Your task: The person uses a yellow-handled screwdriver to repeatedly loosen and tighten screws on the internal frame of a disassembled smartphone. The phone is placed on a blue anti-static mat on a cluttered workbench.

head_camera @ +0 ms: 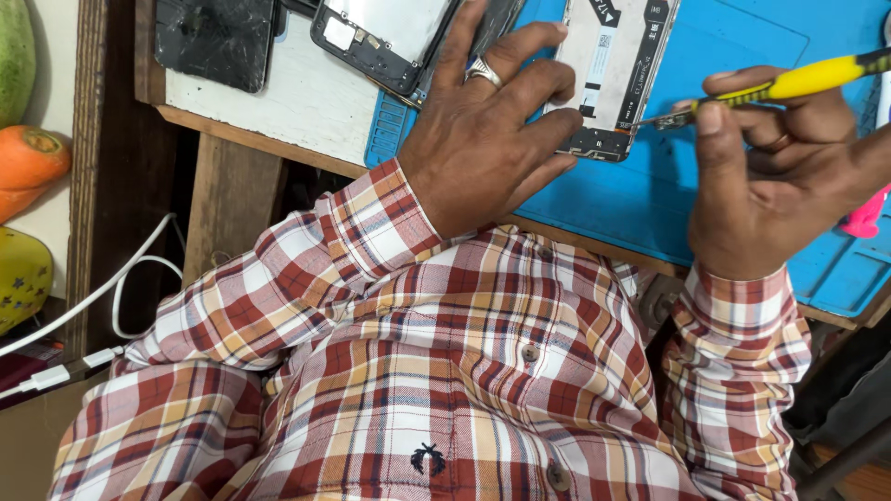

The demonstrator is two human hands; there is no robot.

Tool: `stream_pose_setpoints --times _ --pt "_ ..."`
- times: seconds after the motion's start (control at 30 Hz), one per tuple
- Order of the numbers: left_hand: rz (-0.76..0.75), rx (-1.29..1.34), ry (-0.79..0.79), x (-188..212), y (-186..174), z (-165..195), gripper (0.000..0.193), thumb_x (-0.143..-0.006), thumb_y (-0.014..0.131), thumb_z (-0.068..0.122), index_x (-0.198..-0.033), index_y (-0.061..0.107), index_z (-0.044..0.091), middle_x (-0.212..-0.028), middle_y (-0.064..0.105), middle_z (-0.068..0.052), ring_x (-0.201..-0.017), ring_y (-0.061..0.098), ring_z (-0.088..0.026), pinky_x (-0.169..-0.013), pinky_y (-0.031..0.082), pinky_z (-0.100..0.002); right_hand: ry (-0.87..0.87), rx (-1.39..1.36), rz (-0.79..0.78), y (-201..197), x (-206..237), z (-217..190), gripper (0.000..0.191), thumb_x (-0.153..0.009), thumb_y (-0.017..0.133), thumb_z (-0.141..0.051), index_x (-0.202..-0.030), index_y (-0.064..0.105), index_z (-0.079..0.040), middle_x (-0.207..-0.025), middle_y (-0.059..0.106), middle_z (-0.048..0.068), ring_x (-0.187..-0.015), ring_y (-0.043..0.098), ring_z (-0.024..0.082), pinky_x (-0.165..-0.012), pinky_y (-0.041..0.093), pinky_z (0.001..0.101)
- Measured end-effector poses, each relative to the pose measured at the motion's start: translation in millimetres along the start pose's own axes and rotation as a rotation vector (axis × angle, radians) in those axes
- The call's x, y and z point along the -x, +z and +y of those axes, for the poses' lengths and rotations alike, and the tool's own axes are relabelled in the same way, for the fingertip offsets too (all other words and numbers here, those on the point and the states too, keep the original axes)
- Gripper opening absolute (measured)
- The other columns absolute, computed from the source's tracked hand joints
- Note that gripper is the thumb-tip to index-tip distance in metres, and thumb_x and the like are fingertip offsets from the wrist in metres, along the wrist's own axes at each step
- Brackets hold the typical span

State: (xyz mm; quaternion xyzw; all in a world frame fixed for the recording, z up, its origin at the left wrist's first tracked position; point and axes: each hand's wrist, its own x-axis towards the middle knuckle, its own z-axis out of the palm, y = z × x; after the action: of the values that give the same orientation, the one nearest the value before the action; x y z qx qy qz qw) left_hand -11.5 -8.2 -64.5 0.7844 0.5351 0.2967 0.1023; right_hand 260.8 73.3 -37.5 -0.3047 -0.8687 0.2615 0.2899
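An opened phone body (pixel 614 65), pale inside with black strips, lies on a blue work mat (pixel 650 195). My left hand (pixel 487 130), wearing a ring, presses down on the phone's left edge with spread fingers. My right hand (pixel 770 176) grips a yellow-handled screwdriver (pixel 798 82). Its metal tip touches the phone's lower right corner. Both arms are in a red, white and tan checked shirt.
Two more phones lie at the top: one with a cracked dark screen (pixel 215 37), one opened (pixel 385 37), on a white board (pixel 297 102). A white cable (pixel 111 297) hangs at the left. Something pink (pixel 868 215) lies at the mat's right edge.
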Motion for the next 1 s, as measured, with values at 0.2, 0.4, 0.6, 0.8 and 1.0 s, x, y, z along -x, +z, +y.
stream_pose_setpoints --times 0.2,0.4,0.6,0.8,1.0 --pt "0.016 0.029 -0.02 -0.2 -1.4 -0.2 0.022 -0.1 0.08 0.035 -0.106 0.077 0.013 -0.131 0.059 -0.004 -0.152 0.033 -0.028 -0.13 0.007 -0.068 0.005 -0.025 -0.001 5.0 0.0 -3.6 0.093 -0.12 0.066 0.015 -0.161 -0.002 -0.034 -0.119 0.062 0.018 -0.109 0.069 0.025 -0.09 0.062 0.0283" --pt "0.024 0.018 -0.051 -0.9 -2.3 -0.9 0.028 -0.096 0.082 0.039 -0.102 0.075 0.012 -0.132 0.059 -0.004 -0.154 0.033 -0.031 -0.129 0.008 -0.069 0.027 -0.022 -0.002 7.7 4.2 -3.3 0.105 -0.123 0.065 0.018 -0.162 -0.012 -0.041 -0.125 0.06 0.019 -0.115 0.069 0.026 -0.094 0.063 0.0287" --pt "0.023 0.025 -0.053 -0.4 0.2 -2.7 0.028 -0.097 0.082 0.039 -0.102 0.076 0.012 -0.133 0.059 -0.004 -0.155 0.031 -0.031 -0.128 0.007 -0.069 0.004 -0.025 0.019 7.8 8.5 7.2 0.109 -0.121 0.065 0.018 -0.165 -0.014 -0.043 -0.123 0.058 0.018 -0.115 0.07 0.025 -0.092 0.063 0.0277" --pt "0.03 0.029 -0.048 -1.3 3.6 -4.2 0.03 -0.096 0.082 0.039 -0.101 0.076 0.011 -0.133 0.06 -0.004 -0.155 0.03 -0.031 -0.128 0.007 -0.07 0.02 -0.06 0.029 8.3 9.9 8.8 0.108 -0.119 0.066 0.015 -0.165 -0.013 -0.042 -0.122 0.059 0.018 -0.113 0.07 0.024 -0.086 0.061 0.0259" --pt "0.032 0.026 -0.044 -1.2 2.7 -4.0 0.029 -0.097 0.082 0.04 -0.101 0.076 0.011 -0.134 0.06 -0.004 -0.156 0.03 -0.031 -0.128 0.007 -0.069 -0.027 -0.015 -0.005 7.1 -0.9 -1.1 0.108 -0.12 0.065 0.017 -0.165 -0.013 -0.041 -0.12 0.063 0.021 -0.11 0.072 0.026 -0.088 0.064 0.0284"
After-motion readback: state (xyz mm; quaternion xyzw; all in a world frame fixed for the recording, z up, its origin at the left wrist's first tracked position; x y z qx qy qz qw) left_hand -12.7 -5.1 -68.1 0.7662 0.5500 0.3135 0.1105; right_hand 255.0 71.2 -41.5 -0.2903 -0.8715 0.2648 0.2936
